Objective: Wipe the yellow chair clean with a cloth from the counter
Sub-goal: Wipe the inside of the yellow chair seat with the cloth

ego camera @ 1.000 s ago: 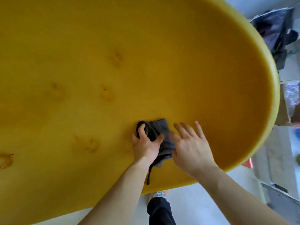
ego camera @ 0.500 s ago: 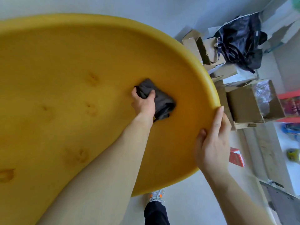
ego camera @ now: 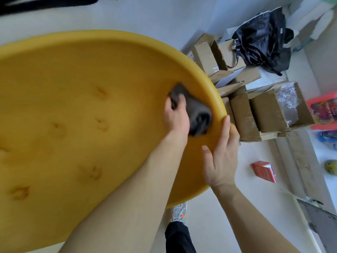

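The yellow chair (ego camera: 73,110) fills the left and middle of the view, a broad rounded seat with several small dents in its surface. My left hand (ego camera: 176,116) presses a crumpled dark grey cloth (ego camera: 197,114) against the seat just inside its right rim. My right hand (ego camera: 221,154) grips that rim a little below the cloth, thumb on the inside and fingers wrapped over the edge.
Several open cardboard boxes (ego camera: 264,114) stand on the floor right beside the chair's rim, with a black plastic bag (ego camera: 262,39) behind them. A small red box (ego camera: 264,171) lies on the pale floor. My shoe (ego camera: 177,213) is below the chair's edge.
My left hand has slid the cloth from the seat's middle out toward the right rim. My right hand left the cloth and now holds the rim, closer to the cloth than before.
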Tool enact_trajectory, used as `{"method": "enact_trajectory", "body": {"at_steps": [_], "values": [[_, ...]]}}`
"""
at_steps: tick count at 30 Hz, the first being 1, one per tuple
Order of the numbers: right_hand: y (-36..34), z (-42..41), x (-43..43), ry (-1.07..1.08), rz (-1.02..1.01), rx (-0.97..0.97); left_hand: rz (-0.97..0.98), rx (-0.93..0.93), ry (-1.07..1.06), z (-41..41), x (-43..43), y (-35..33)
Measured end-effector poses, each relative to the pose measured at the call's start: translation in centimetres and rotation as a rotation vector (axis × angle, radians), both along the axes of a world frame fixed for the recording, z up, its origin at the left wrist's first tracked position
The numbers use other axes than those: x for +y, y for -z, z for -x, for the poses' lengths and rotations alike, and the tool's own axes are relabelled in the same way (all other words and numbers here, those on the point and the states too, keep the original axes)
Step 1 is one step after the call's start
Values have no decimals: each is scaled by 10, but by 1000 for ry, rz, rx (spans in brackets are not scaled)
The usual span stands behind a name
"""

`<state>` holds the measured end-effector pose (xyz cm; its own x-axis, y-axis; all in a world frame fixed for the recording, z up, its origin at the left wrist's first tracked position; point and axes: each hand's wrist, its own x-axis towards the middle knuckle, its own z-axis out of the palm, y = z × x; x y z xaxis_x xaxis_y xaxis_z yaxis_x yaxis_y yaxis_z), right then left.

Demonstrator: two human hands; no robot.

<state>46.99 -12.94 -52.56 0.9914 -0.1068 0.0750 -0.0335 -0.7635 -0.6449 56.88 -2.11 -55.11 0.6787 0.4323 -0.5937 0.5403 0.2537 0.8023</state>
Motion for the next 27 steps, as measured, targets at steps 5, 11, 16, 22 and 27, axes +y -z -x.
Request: {"method": "enact_trajectory", "body": {"at_steps": [5, 11, 16, 22, 27], "values": [[0, 0, -2, 7, -38, 3, -283, -103, 231, 31, -15, 10], [-2, 1, 2, 21, 34, 48, -324, 263, 611, 150, -1, 50], [-4, 3, 4, 46, 164, 71, -84, 32, 198, 21, -8, 5], [-16, 33, 36, 169, 356, 104, -545, 283, 1060, 126, 34, 47], [30, 117, 107, -173, 142, 332, -209, 481, 852, 194, 101, 87]]}}
